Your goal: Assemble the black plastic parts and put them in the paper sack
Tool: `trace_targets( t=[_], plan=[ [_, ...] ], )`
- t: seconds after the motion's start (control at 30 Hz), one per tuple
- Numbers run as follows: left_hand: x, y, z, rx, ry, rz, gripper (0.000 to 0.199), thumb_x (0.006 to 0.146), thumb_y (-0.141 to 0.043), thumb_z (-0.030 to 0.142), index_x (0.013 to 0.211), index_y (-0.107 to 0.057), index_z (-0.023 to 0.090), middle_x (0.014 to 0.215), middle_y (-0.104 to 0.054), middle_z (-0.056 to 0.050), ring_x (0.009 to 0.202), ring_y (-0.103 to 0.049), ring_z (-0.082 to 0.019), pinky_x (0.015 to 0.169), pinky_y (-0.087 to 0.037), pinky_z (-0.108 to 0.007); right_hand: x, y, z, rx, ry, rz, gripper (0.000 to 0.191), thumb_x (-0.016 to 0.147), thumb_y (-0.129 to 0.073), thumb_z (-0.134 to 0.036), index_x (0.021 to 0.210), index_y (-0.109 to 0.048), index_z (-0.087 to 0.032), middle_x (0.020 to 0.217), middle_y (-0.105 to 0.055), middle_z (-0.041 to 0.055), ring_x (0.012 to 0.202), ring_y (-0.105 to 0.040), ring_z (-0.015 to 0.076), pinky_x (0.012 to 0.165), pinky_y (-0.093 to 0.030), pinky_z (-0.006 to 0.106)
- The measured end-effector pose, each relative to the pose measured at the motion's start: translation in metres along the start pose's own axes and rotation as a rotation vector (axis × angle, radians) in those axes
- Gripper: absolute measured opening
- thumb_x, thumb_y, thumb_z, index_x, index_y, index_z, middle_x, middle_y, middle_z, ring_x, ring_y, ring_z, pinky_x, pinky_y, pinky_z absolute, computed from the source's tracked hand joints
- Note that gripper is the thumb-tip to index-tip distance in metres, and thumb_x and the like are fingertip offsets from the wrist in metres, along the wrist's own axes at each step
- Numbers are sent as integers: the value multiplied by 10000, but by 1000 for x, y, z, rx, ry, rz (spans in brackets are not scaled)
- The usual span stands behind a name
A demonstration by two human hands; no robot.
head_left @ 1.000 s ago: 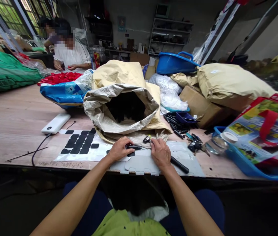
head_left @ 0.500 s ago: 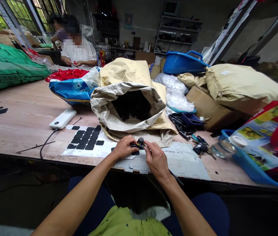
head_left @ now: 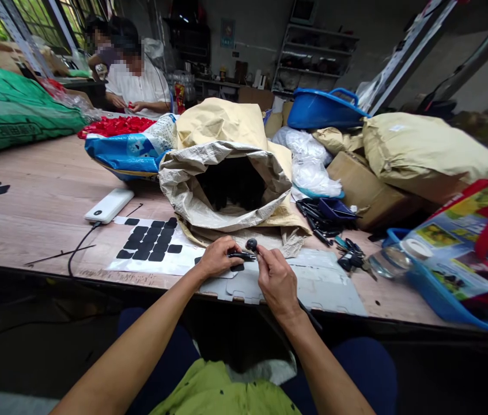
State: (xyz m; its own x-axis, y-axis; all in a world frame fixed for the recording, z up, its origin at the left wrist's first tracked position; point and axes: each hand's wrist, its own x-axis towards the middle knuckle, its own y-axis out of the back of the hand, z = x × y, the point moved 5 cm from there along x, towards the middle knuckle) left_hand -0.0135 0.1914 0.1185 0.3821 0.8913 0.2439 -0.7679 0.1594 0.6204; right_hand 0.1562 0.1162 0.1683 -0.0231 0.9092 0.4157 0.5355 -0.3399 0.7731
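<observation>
My left hand (head_left: 216, 259) is closed around a slim black part with a pointed end (head_left: 242, 255), held level over the table's front edge. In my right hand (head_left: 276, 279), thumb and fingers pinch a small black piece with a round knob (head_left: 251, 245); its exact kind is unclear. A small gap shows between the two parts. Under my hands lies a grey board (head_left: 317, 283). To the left, a white sheet (head_left: 129, 265) carries several black rounded patches (head_left: 144, 246). Behind my hands, an open sack (head_left: 178, 190) gapes toward me, dark inside.
A white power bank (head_left: 109, 206) with a black cable sits at left. Black parts (head_left: 313, 222), a clear jar (head_left: 393, 262) and a blue basket (head_left: 429, 294) stand at right. A red heap (head_left: 116, 125) fills a blue bag. Two people (head_left: 137, 86) sit at the back left.
The round-knobbed piece in my right hand has come away to the right from the black part in my left hand. The left hand has barely moved.
</observation>
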Motion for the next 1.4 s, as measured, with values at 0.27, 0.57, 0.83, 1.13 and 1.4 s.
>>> trace_targets(
  t=[0.27,0.57,0.83,1.13,1.4],
  plan=[
    [0,1,2,38,-20,10,166,767,-788,272,905,-723,207,884,-630,-15,868,-590,-192,786,-454,-295,15,5,19,-45,-36,44,341,1002,-485,-265,1279,-684,-285,1045,-690,43,976,-631,177,832,-461,263],
    [-1,3,7,30,-10,-14,260,703,-814,257,939,-718,203,932,-639,-21,884,-602,-202,784,-466,-295,29,-16,80,-282,0,42,270,960,-543,-245,1166,-718,-245,964,-630,44,924,-525,191,819,-375,291],
    [-3,3,7,85,-15,-44,247,729,-787,290,965,-752,224,898,-613,-25,902,-588,-219,801,-465,-320,24,-19,77,-333,9,37,274,966,-542,-252,1199,-685,-242,992,-612,52,931,-490,200,805,-340,304],
    [-1,1,3,75,-23,-45,195,771,-767,310,939,-747,214,869,-606,-26,864,-575,-205,789,-460,-312,24,-18,76,-348,-9,15,262,969,-544,-256,1194,-678,-240,1010,-613,63,954,-501,213,798,-341,316],
    [-42,6,70,-167,-102,-234,142,854,-689,254,994,-686,230,968,-677,-27,933,-595,-201,868,-460,-310,24,-16,74,-373,-22,0,238,983,-526,-260,1168,-675,-242,1020,-611,69,970,-506,219,800,-337,319]
  ],
)
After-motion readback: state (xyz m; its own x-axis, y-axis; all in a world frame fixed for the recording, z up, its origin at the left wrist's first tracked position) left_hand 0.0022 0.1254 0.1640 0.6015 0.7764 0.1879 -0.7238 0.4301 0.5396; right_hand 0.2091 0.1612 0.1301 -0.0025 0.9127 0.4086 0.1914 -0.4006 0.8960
